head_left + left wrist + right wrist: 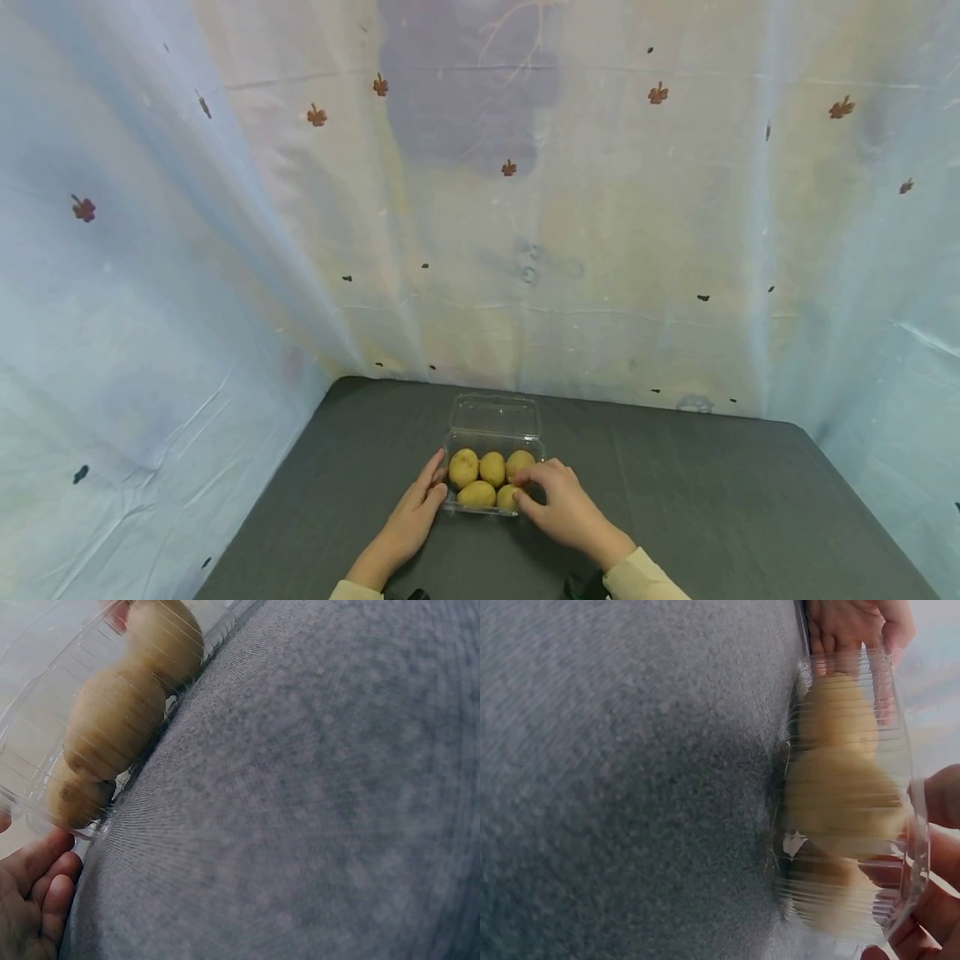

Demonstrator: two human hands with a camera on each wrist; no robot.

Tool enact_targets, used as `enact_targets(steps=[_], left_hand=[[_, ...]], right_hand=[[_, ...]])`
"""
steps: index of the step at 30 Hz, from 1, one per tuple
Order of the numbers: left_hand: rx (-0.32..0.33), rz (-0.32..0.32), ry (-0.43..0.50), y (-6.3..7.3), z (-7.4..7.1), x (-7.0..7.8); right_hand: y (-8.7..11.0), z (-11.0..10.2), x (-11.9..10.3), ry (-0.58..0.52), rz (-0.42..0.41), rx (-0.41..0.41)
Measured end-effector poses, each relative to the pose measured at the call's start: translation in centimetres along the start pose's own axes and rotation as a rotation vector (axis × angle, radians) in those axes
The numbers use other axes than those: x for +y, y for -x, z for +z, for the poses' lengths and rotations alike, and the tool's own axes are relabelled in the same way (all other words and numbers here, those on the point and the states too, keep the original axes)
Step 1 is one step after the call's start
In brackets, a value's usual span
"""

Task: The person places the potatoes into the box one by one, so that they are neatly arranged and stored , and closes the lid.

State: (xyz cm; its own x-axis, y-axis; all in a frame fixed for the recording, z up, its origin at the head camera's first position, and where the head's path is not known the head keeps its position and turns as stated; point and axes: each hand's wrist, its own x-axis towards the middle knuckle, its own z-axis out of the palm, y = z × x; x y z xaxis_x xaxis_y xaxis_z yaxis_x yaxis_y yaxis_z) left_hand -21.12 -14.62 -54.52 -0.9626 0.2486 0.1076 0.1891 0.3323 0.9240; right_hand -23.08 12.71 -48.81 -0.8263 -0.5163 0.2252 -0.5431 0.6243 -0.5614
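A clear plastic clamshell box point(447, 502) stands on the dark table, its lid point(496, 415) raised at the back. Inside lie several yellow potatoes point(463, 468) in two rows. My left hand point(411, 510) rests at the box's left side, fingers extended along the wall; in the left wrist view its fingertips point(61, 841) meet the lower corner. Over the right side reaches my right hand point(561, 498), fingers bent, thumb and fingertips around the end of the front right potato point(507, 497). Through the ribbed wall in the right wrist view, a finger point(885, 870) shows inside the box.
A dark grey cloth point(697, 500) covers the table. Pale patterned curtains point(600, 225) hang behind it and along both sides. Black straps point(585, 586) show near my wrists at the bottom edge.
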Motion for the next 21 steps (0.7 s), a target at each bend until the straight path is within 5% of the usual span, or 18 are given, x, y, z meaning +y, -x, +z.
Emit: enact_targets(steps=[15,21], left_hand=[[0.015,0.003,-0.009,0.08,0.04,0.40],[0.021,0.007,-0.009,0.05,0.04,0.28]], right_hand=[[0.29,-0.01,-0.06,0.020,-0.014,0.011],[0.36,-0.29,0.00,-0.041,0.045,-0.001]])
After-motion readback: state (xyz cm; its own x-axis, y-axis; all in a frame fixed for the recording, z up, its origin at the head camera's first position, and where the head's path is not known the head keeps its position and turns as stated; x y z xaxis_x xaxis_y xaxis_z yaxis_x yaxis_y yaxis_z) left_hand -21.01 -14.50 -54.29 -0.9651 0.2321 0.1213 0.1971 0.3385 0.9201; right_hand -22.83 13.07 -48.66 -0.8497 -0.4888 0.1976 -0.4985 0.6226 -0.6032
